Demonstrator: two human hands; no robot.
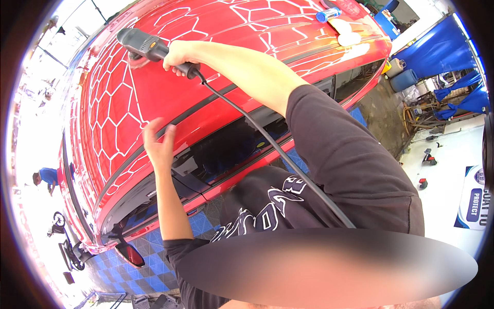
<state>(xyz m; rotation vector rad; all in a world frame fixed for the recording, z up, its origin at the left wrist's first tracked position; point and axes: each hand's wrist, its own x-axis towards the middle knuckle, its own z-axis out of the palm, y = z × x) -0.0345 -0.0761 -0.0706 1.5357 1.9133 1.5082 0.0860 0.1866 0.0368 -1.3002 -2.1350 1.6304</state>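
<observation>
My right hand grips the rear handle of a dark grey polisher over the glossy red car roof. The pad under the polisher's head is partly hidden; whether it spins I cannot tell. A thick black cord runs from the handle back past my right arm and along my shirt. My left hand is raised near the roof's near edge, fingers apart, holding nothing. White hexagon light reflections cover much of the roof.
A blue bottle and pale round pads lie on the far right of the roof. The side mirror sticks out at lower left. Blue barrels stand at the right. Another person bends beyond the car at the left.
</observation>
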